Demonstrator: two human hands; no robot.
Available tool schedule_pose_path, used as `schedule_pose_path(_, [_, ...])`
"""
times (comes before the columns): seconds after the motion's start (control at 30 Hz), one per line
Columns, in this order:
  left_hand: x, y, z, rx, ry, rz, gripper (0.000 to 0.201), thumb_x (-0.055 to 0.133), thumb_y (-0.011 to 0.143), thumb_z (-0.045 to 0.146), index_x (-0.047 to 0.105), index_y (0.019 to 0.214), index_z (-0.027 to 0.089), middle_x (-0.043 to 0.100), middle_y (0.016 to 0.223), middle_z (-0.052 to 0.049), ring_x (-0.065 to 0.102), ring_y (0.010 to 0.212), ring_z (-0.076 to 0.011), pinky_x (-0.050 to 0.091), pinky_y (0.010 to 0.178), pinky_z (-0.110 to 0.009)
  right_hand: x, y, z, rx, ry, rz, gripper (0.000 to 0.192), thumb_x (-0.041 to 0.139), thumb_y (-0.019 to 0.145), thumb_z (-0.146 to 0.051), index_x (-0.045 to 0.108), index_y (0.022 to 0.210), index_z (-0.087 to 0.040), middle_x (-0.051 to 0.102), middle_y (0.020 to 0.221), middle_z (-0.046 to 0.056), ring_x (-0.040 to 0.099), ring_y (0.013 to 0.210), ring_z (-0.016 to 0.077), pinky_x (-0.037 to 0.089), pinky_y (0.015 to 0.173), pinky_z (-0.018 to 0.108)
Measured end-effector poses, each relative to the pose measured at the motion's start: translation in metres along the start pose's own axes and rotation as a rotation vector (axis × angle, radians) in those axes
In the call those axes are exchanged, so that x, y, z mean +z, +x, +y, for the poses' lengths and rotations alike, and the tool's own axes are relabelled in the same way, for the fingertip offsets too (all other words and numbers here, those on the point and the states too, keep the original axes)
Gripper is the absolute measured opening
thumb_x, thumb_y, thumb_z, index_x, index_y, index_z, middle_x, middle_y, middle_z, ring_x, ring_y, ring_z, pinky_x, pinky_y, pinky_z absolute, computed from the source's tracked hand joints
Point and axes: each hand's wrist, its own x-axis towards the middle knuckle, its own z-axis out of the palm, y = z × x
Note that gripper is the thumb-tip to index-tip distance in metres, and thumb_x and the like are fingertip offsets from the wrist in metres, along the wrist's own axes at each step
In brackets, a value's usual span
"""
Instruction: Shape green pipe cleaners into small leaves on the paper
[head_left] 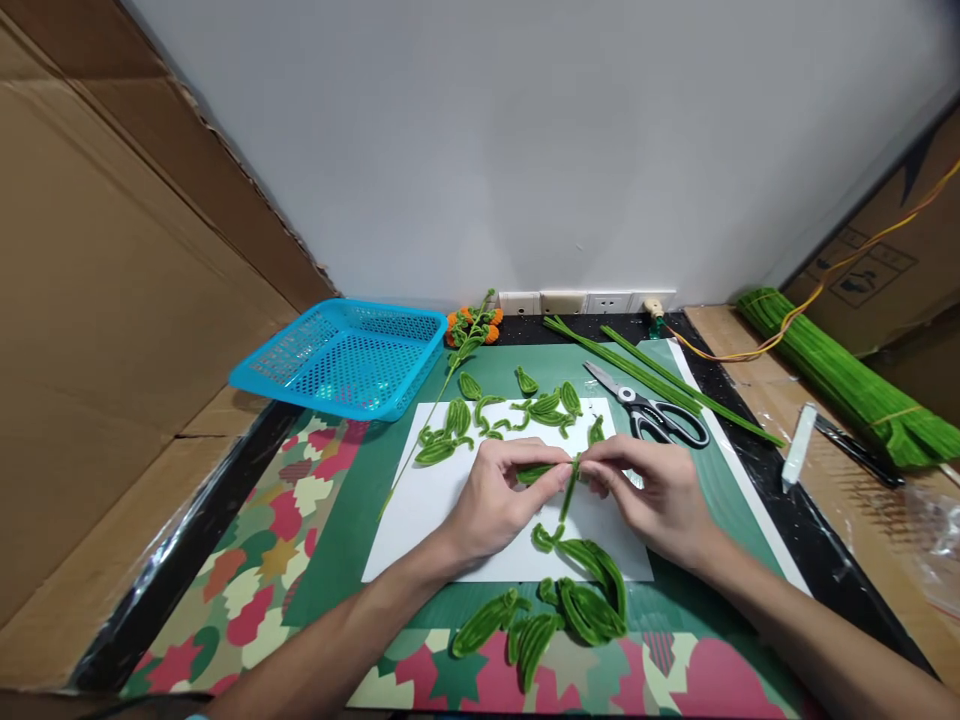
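Observation:
My left hand point(508, 498) and my right hand point(654, 490) meet over a white sheet point(420, 540), thumbs and fingertips pinched at the top of a green pipe-cleaner stem point(568, 500). The stem hangs down between them toward curled pipe-cleaner leaves point(600, 570); whether it joins these, I cannot tell. A green leaf point(534, 474) shows behind my left fingers, partly hidden. Fuzzy leaves point(551, 405) lie beyond my hands, with another group point(450, 432) at the sheet's left. Several more leaves point(534, 640) rest near the table's front edge.
A blue basket point(337, 385) stands at the back left, beside orange pipe-cleaner flowers point(491, 325). Scissors point(660, 415) and loose green pipe cleaners point(637, 370) lie at the back right. A pipe-cleaner bundle point(840, 380), a utility knife point(859, 450) and yellow wires point(795, 315) are farther right.

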Motion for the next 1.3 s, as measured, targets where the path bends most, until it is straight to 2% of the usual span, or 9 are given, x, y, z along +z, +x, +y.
schedule_pose_path(0.23, [-0.015,0.002,-0.014,0.913,0.733,0.011,0.027,0.062,0.096,0.010,0.073,0.121,0.015,0.079,0.085,-0.009,0.071,0.068,-0.0184,0.054,0.059,-0.029,0.005,0.009,-0.005,0.599,0.638,-0.116,0.041,0.085,0.085,-0.054,0.072,0.082,-0.015,0.072,0.066,0.003,0.063,0.046,0.0135,0.056,0.047,0.026])
schedule_pose_path(0.33, [-0.011,0.000,-0.014,0.753,0.628,0.017,0.024,0.061,0.098,0.011,0.074,0.117,0.018,0.080,0.092,-0.010,0.072,0.078,-0.0199,0.056,0.068,-0.031,-0.005,0.011,-0.001,0.538,0.537,-0.192,0.039,0.083,0.087,-0.053,0.072,0.084,-0.015,0.069,0.065,0.002,0.061,0.046,0.0135,0.053,0.046,0.026])
schedule_pose_path(0.57, [0.006,0.002,-0.006,-0.268,-0.246,-0.205,0.040,0.062,0.102,0.046,0.070,0.079,0.014,0.054,0.060,0.002,0.044,0.050,-0.0088,0.033,0.046,-0.020,-0.020,0.006,0.005,-0.186,-0.169,-0.180,0.016,0.060,0.104,-0.017,0.074,0.096,-0.018,0.076,0.080,0.006,0.069,0.067,0.0161,0.054,0.062,0.026])
schedule_pose_path(0.67, [0.003,0.004,-0.003,-0.243,-0.279,-0.187,0.039,0.068,0.098,0.046,0.072,0.077,0.013,0.055,0.063,0.002,0.043,0.052,-0.0084,0.033,0.049,-0.021,-0.016,0.003,0.003,-0.238,-0.171,-0.144,0.015,0.061,0.103,-0.014,0.074,0.096,-0.018,0.076,0.081,0.006,0.070,0.068,0.0167,0.054,0.062,0.026])
schedule_pose_path(0.77, [0.001,0.002,0.001,-0.054,-0.045,-0.098,0.031,0.065,0.102,0.037,0.079,0.086,0.014,0.067,0.076,-0.004,0.058,0.068,-0.0132,0.044,0.063,-0.024,-0.008,0.002,0.000,0.045,0.056,-0.110,0.012,0.067,0.101,-0.021,0.074,0.091,-0.018,0.073,0.071,0.002,0.067,0.057,0.0144,0.054,0.056,0.025])
schedule_pose_path(0.9, [-0.001,0.001,-0.004,0.447,0.488,0.049,0.026,0.056,0.104,0.019,0.079,0.091,0.014,0.068,0.077,-0.006,0.059,0.067,-0.0145,0.044,0.062,-0.027,0.006,0.002,0.001,0.494,0.584,-0.062,0.025,0.082,0.091,-0.039,0.073,0.085,-0.016,0.073,0.067,0.002,0.067,0.048,0.0142,0.057,0.049,0.025])
schedule_pose_path(1.03, [-0.002,0.003,-0.012,0.889,0.896,0.066,0.019,0.059,0.100,0.013,0.076,0.093,0.014,0.065,0.067,-0.003,0.056,0.059,-0.0157,0.039,0.055,-0.030,0.012,0.003,0.004,0.657,0.779,-0.034,0.035,0.091,0.081,-0.045,0.074,0.082,-0.014,0.073,0.067,0.002,0.064,0.046,0.0119,0.057,0.047,0.023])
schedule_pose_path(1.13, [0.001,0.003,-0.009,0.738,0.743,0.116,0.018,0.059,0.101,0.014,0.075,0.093,0.014,0.068,0.073,-0.004,0.060,0.065,-0.0154,0.043,0.061,-0.029,0.007,0.003,0.002,0.603,0.699,-0.059,0.031,0.088,0.084,-0.043,0.074,0.084,-0.015,0.072,0.067,0.002,0.065,0.046,0.0124,0.056,0.048,0.023])
schedule_pose_path(1.3, [0.006,0.002,0.000,-0.030,0.051,-0.070,0.032,0.059,0.105,0.033,0.071,0.082,0.015,0.062,0.070,0.000,0.052,0.061,-0.0103,0.039,0.056,-0.023,-0.007,0.004,-0.003,0.300,0.250,-0.097,0.018,0.069,0.101,-0.029,0.073,0.087,-0.018,0.070,0.066,0.001,0.067,0.055,0.0131,0.053,0.056,0.023])
